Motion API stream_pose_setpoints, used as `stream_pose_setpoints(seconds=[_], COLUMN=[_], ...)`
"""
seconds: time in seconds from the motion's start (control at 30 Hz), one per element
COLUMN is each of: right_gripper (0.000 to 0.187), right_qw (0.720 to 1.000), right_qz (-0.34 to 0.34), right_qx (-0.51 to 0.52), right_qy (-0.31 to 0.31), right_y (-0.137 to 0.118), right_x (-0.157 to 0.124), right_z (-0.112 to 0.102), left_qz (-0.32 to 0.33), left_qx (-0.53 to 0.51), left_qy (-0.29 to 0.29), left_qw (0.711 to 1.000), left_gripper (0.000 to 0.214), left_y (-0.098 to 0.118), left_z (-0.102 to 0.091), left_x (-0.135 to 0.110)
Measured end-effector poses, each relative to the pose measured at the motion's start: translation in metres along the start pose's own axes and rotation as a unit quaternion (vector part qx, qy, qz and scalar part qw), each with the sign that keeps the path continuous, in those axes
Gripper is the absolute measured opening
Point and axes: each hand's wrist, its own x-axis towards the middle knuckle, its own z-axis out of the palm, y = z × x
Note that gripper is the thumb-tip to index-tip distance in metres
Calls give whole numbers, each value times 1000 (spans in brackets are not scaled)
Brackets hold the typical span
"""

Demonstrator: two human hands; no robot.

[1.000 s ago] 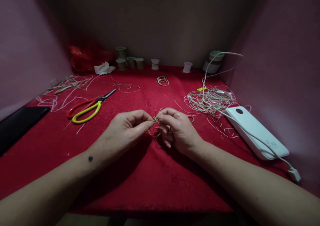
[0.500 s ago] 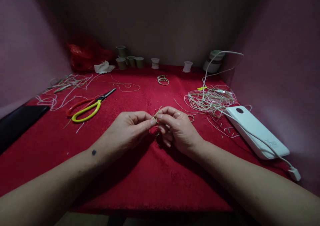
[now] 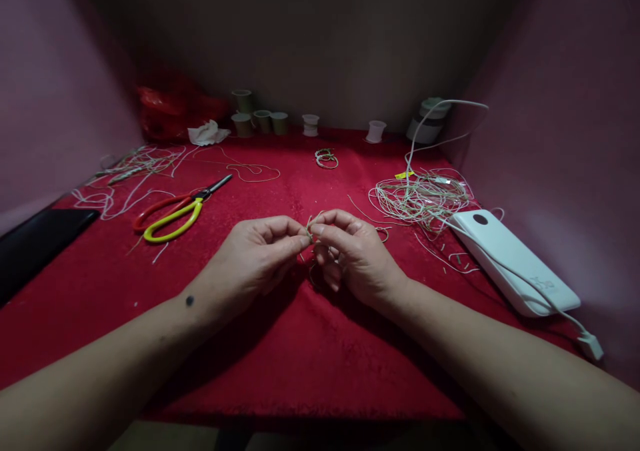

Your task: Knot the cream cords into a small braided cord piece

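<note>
My left hand (image 3: 267, 251) and my right hand (image 3: 353, 251) meet fingertip to fingertip over the red cloth (image 3: 320, 358). Between them is a thin green cord (image 3: 309, 236), pinched by thumb and forefinger on both sides. Its loose strands hang below the fingers and one end sticks up; the fingers hide most of it. Just right of my right hand, part of a cord loop (image 3: 383, 234) lies on the cloth. Scissors (image 3: 185, 212) with one red and one yellow handle rest to the left, away from both hands. Farther back lies a small braided cord ring (image 3: 327, 159).
A tangle of white and green cord (image 3: 420, 198) lies at right beside a white power bank (image 3: 517, 264) with a cable. More cord (image 3: 145, 164) is at left, near a black flat object (image 3: 45, 251). Several spools (image 3: 279, 124) and a red bag (image 3: 175, 111) line the back.
The two hands stay nearly in place, with slight finger movement around the green cord. The upright cord end leans a little differently. The scissors and other things have not moved.
</note>
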Motion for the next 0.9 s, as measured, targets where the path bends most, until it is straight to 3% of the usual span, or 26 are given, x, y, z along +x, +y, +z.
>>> stream_pose_setpoints(seconds=[0.47, 0.9], right_gripper=[18, 18], right_qw=[1000, 999], right_qz=[-20, -4], right_qx=[-18, -36], right_qy=[-2, -24], right_y=[3, 1], right_x=[-1, -3], right_z=[1, 0], left_qz=[14, 1], left_qx=[-44, -46], left_qy=[49, 39], left_qw=[998, 998], left_gripper=[11, 15], left_y=[2, 3], left_z=[1, -1], left_x=[-1, -2])
